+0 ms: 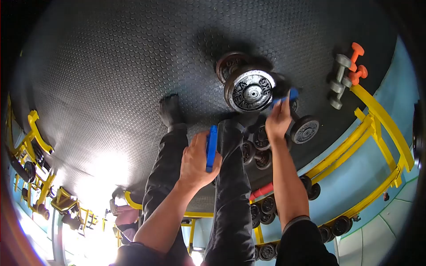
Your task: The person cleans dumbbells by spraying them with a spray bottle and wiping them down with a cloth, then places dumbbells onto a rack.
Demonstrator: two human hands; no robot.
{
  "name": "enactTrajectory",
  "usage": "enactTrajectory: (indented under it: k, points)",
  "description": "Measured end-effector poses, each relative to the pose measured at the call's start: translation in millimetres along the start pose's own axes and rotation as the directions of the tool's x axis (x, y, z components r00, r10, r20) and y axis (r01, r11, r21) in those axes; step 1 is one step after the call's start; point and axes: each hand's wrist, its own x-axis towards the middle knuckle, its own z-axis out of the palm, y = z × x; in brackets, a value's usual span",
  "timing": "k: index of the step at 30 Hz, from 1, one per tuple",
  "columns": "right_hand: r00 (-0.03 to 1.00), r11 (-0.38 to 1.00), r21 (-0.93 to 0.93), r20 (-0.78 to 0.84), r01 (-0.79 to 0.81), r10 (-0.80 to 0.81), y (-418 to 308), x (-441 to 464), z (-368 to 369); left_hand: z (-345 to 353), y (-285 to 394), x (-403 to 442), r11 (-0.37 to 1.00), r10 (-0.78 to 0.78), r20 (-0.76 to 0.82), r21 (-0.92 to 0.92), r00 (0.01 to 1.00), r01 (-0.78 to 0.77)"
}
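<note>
My left hand (pixel 199 162) is closed around a slim blue block-like object (pixel 211 148), in front of my legs. My right hand (pixel 279 117) grips a blurred blue object (pixel 286 98) whose kind I cannot make out. That hand is beside a large plate-loaded dumbbell (pixel 253 91) lying on the floor, its near plate silvery with raised lettering and its far plate rusty brown. Whether the blue object touches the dumbbell is unclear. Just right of my right hand lies a smaller dark dumbbell (pixel 305 128). More dumbbells (pixel 256 155) rest between my leg and right forearm.
Dark studded rubber matting (pixel 111 66) covers the floor. My bare-looking foot (pixel 171 111) stands left of the dumbbell. Grey dumbbells (pixel 341 73) and orange dumbbells (pixel 356 55) lie at right by a yellow rack (pixel 386 115). Another person (pixel 126 217) is at lower left, near bright light.
</note>
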Motion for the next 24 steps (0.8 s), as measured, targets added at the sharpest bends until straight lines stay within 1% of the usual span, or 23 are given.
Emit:
enactTrajectory:
  k: [1,2,3,5,6,7,8,9,10,12,14,16,17,18,19,20,21,22,23,24]
  points:
    - [0.997,0.998,0.029,0.054,0.062,-0.063,-26,19,2,-1,1,0,1.0,0.012,0.017,0.009,1.0,-0.013]
    - [0.978,0.977,0.087,-0.081,0.197,-0.19,-14,37,20,-1,0,-1,1.0,0.011,0.011,0.015,1.0,-0.011]
    - [0.994,0.96,0.259,0.05,-0.105,0.095,-32,49,21,-1,0,-2,1.0,0.009,0.02,0.014,1.0,-0.01]
    - [0.991,0.932,0.363,0.129,-0.025,-0.024,-72,65,19,-2,0,1,1.0,0.006,0.019,0.016,1.0,-0.006]
    - [0.924,0.907,0.215,0.043,0.363,-0.38,-76,73,30,-2,-1,1,1.0,-0.002,0.033,0.025,0.999,0.001]
    - [0.722,0.723,0.038,0.019,0.69,-0.691,-79,79,39,-1,-1,-1,0.999,-0.011,0.051,0.031,0.999,0.009]
    - [0.729,0.738,-0.01,0.161,0.675,-0.665,-104,72,42,0,-1,-3,1.0,-0.014,0.054,0.029,0.998,0.013]
    - [0.733,0.718,-0.218,0.388,0.662,-0.558,-123,61,45,0,-1,-3,1.0,0.0,0.043,0.023,0.999,-0.001]
    - [0.657,0.607,-0.287,0.496,0.741,-0.568,-134,51,51,0,-1,0,1.0,0.017,0.029,0.016,0.999,-0.017]
    - [0.457,0.426,-0.237,0.705,0.873,-0.543,-137,29,59,1,-3,0,1.0,0.005,0.003,0.002,1.0,-0.005]
    - [0.256,0.175,-0.199,0.868,0.964,-0.426,-132,3,67,-2,-7,-1,1.0,-0.021,-0.022,-0.01,1.0,0.021]
    - [0.147,0.233,-0.08,0.947,0.969,-0.287,-103,-24,65,-4,-11,0,1.0,-0.01,-0.013,0.011,1.0,0.01]
    - [0.139,0.356,-0.091,0.984,0.93,-0.112,-94,-31,57,-7,-10,0,1.0,-0.013,-0.018,-0.001,1.0,0.013]
    - [0.103,0.469,-0.122,0.993,0.875,0.065,-89,-35,48,-13,-8,1,0.992,-0.112,0.069,-0.047,0.991,0.115]
    - [0.148,0.621,-0.264,0.961,0.738,0.234,-85,-39,38,-17,-9,1,0.972,-0.207,0.158,-0.084,0.966,0.222]
    - [0.151,0.716,-0.412,0.903,0.563,0.401,-84,-42,28,-19,-13,-1,0.968,-0.217,0.152,-0.093,0.964,0.233]
    - [0.192,0.824,-0.43,0.903,0.37,0.384,-77,-43,15,-21,-17,-3,0.992,-0.081,0.126,-0.091,0.989,0.092]
    - [0.236,0.893,-0.421,0.895,0.158,0.38,-70,-46,0,-22,-20,-6,0.995,0.058,0.101,-0.086,0.993,-0.049]
    - [0.227,0.889,-0.425,0.895,0.168,0.385,-63,-53,-10,-24,-20,-8,0.995,0.048,0.096,-0.095,0.994,-0.039]
    - [0.371,0.92,-0.296,0.849,-0.256,0.376,-56,-61,-20,-28,-19,-8,0.988,0.101,0.22,-0.139,0.97,-0.071]
